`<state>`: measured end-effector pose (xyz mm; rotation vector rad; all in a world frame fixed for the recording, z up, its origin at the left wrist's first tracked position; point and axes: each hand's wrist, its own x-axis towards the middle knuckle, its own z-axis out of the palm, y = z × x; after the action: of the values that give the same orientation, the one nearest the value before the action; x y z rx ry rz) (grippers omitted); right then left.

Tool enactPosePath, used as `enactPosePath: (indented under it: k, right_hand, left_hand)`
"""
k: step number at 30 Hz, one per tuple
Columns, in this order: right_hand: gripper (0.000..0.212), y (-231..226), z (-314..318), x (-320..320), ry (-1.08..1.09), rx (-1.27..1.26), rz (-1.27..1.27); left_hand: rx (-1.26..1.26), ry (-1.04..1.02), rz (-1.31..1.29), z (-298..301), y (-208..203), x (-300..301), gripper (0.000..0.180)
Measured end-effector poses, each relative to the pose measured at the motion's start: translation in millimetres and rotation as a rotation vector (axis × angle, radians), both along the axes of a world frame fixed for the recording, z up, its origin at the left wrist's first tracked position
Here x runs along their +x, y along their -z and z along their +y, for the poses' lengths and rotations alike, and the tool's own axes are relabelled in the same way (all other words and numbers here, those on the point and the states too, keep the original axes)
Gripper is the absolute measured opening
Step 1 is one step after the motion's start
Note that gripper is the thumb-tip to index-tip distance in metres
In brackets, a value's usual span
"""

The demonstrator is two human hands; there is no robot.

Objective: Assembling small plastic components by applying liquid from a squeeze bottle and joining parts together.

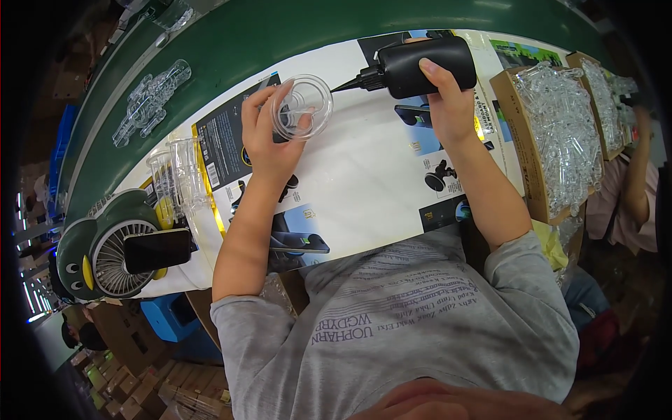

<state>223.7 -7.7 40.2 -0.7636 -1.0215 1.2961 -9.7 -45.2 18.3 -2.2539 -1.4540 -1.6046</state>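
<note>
My left hand holds a round clear plastic part up above the white printed sheet on the bench. My right hand grips a black squeeze bottle lying sideways, its thin nozzle pointing left and nearly touching the rim of the clear part. Both forearms come in from below, over my grey printed shirt.
A cardboard box full of clear plastic parts stands at right, a second one behind it. Clear parts lie on the green conveyor belt and stacked at left. A green desk fan with a black phone sits lower left. Another person's arm is far right.
</note>
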Motion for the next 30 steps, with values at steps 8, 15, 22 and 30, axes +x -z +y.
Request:
enactPosePath:
  k: [8, 15, 22, 30]
  right_hand:
    - [0.024, -6, -1, 0, -0.014, -0.02, 0.018]
    - [0.026, -7, -1, -1, -0.01, -0.028, 0.02]
    - [0.026, -7, 0, 0, 0.002, -0.043, 0.006]
    - [0.025, -4, 2, 0, 0.015, -0.036, -0.012]
  left_hand:
    - [-0.037, 0.101, -0.18, 4, 14, -1, 0.049]
    - [-0.048, 0.083, -0.162, 2, 10, -5, 0.05]
    - [-0.001, -0.063, -0.001, -1, -1, -3, 0.046]
    - [-0.003, -0.05, -0.036, 0, 0, -4, 0.042]
